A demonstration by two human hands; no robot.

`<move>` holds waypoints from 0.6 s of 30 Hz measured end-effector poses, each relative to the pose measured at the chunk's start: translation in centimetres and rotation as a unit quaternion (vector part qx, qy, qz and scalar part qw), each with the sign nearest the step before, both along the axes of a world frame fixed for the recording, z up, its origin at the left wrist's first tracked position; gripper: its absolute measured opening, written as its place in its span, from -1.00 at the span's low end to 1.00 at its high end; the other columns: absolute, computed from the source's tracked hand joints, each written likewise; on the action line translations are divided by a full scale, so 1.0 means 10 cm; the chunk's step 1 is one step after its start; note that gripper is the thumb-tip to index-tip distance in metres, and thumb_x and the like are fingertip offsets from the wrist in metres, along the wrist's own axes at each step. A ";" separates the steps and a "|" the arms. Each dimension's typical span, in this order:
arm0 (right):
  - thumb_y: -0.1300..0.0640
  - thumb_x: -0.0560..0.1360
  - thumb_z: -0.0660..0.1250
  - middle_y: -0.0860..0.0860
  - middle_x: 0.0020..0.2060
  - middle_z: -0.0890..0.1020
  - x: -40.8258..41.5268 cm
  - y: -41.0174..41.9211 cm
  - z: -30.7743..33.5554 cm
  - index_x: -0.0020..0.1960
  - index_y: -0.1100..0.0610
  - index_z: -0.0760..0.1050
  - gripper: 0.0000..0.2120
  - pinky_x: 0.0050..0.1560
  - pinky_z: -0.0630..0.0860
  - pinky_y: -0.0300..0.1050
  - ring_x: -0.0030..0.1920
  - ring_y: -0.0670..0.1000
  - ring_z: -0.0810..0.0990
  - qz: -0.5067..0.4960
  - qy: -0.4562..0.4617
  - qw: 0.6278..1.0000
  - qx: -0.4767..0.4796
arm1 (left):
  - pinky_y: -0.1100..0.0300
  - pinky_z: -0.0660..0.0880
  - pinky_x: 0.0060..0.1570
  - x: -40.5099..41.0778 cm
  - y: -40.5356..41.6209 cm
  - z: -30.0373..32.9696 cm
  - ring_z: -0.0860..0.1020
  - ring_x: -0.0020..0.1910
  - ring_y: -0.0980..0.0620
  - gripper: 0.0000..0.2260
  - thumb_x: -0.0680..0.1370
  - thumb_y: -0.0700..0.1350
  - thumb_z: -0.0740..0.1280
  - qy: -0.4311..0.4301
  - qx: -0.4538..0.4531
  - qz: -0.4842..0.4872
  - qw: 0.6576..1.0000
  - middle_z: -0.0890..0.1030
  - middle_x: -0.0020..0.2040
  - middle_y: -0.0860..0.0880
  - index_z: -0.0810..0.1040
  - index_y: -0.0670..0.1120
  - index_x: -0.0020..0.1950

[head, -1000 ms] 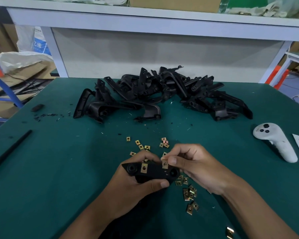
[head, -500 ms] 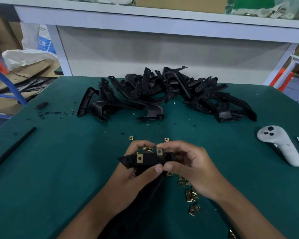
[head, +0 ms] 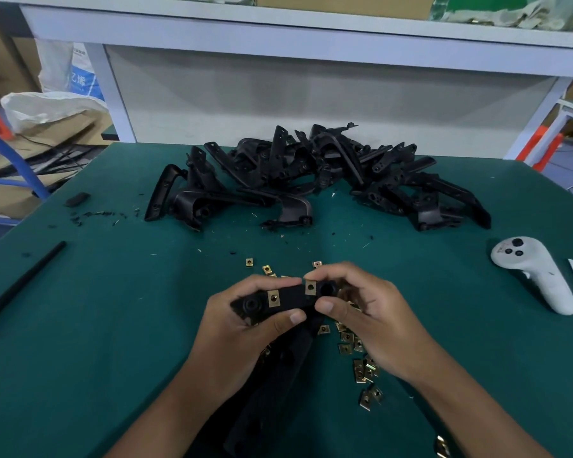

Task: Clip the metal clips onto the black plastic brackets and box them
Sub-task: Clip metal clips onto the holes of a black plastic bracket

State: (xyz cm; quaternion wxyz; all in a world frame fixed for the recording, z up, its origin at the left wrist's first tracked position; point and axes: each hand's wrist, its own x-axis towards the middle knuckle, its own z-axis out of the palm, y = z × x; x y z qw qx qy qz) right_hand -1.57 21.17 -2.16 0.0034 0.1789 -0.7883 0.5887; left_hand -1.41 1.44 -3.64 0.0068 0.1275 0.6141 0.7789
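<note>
My left hand curls around the black plastic bracket at the near centre of the green table, thumb pressed on its near edge, fingers wrapped over the far edge. My right hand grips the same bracket at its 3 o'clock end, thumb below and forefinger on top. Two metal clips sit on the bracket's face: the first clip toward its 9 o'clock end, the second clip just beside my right forefinger. The bracket's long body runs down toward 6 o'clock between my forearms.

Loose clips lie scattered on the table at 4 o'clock of my hands, partly under my right wrist, and a few more clips lie just beyond my fingers at 12 o'clock.

Farther off at 12 o'clock, a pile of brackets spreads across the table. A white controller rests at 3 o'clock, well apart from my hands, and a black rod lies at 9 o'clock near the table's edge.
</note>
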 end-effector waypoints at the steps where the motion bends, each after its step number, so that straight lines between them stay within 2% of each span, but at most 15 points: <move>1: -0.26 0.53 0.36 -0.16 0.04 0.66 0.00 0.00 0.00 0.18 -0.23 0.58 -0.74 -0.02 0.49 -0.35 0.03 -0.09 0.63 -0.003 0.006 1.000 0.011 | 0.21 0.62 0.02 0.00 0.00 0.01 0.71 0.00 -0.04 -0.73 0.34 -0.19 0.58 -0.001 -0.005 0.003 1.000 0.74 -0.01 -0.13 0.73 -0.05 0.01; 6: -0.26 0.56 0.31 -0.17 0.02 0.62 -0.02 0.00 -0.03 0.18 -0.23 0.57 -0.75 -0.03 0.47 -0.39 0.04 -0.12 0.60 0.002 0.027 0.999 0.029 | 0.21 0.62 0.01 0.01 0.00 0.02 0.72 0.01 -0.07 -0.73 0.32 -0.13 0.55 -0.002 -0.022 0.011 1.000 0.75 -0.01 -0.11 0.73 -0.05 0.02; 10: -0.23 0.59 0.30 -0.15 -0.01 0.59 -0.01 0.00 -0.07 0.19 -0.21 0.57 -0.77 -0.02 0.43 -0.41 0.00 -0.10 0.58 0.003 0.046 0.998 0.036 | 0.15 0.64 0.05 0.00 -0.01 0.01 0.71 -0.01 -0.11 -0.74 0.32 -0.19 0.55 0.010 -0.034 0.015 0.999 0.74 -0.03 -0.13 0.73 -0.10 -0.01; 15: -0.24 0.54 0.36 -0.15 0.01 0.61 0.00 -0.06 -0.10 0.19 -0.24 0.57 -0.76 -0.03 0.49 -0.34 0.00 -0.06 0.60 -0.025 0.061 0.998 0.013 | 0.31 0.60 -0.13 -0.02 -0.01 0.04 0.67 -0.19 0.10 -0.68 0.25 -0.18 0.56 0.030 -0.027 0.059 0.997 0.72 -0.17 -0.06 0.64 -0.19 -0.04; 18: -0.21 0.49 0.44 -0.20 0.01 0.62 0.02 -0.07 -0.10 0.17 -0.25 0.57 -0.74 -0.01 0.47 -0.37 0.01 -0.11 0.60 -0.025 0.063 0.998 0.007 | 0.26 0.61 -0.10 -0.02 -0.01 0.03 0.67 -0.18 0.05 -0.73 0.24 -0.14 0.57 0.025 -0.022 0.056 0.998 0.72 -0.17 -0.11 0.68 -0.10 -0.09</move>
